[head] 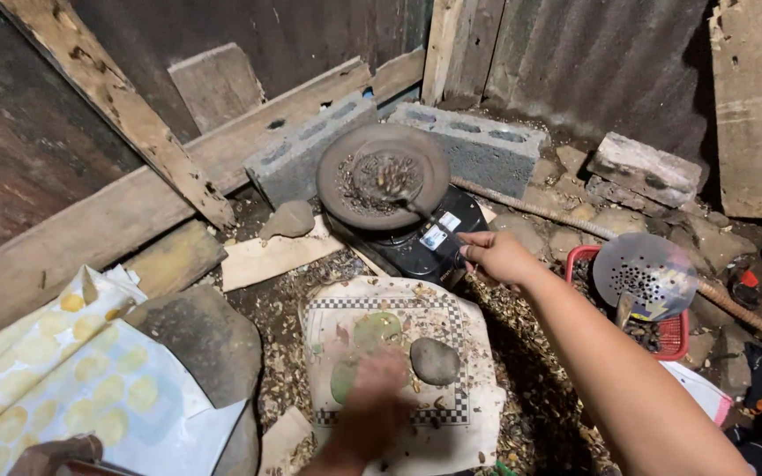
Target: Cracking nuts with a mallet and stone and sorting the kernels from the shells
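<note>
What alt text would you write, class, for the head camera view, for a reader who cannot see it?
A person's right hand holds a spatula in a round pan of seeds on a small black stove. The blurred left hand hovers over a patterned cloth, beside a smooth stone.

Far back, two grey concrete blocks [309, 152] stand against wooden planks [116, 211] and a corrugated metal wall [601, 62]. At right, a perforated metal skimmer [646, 275] rests on a red plastic basket [672, 330]. A yellow-spotted sheet [72, 370] lies near left.
</note>
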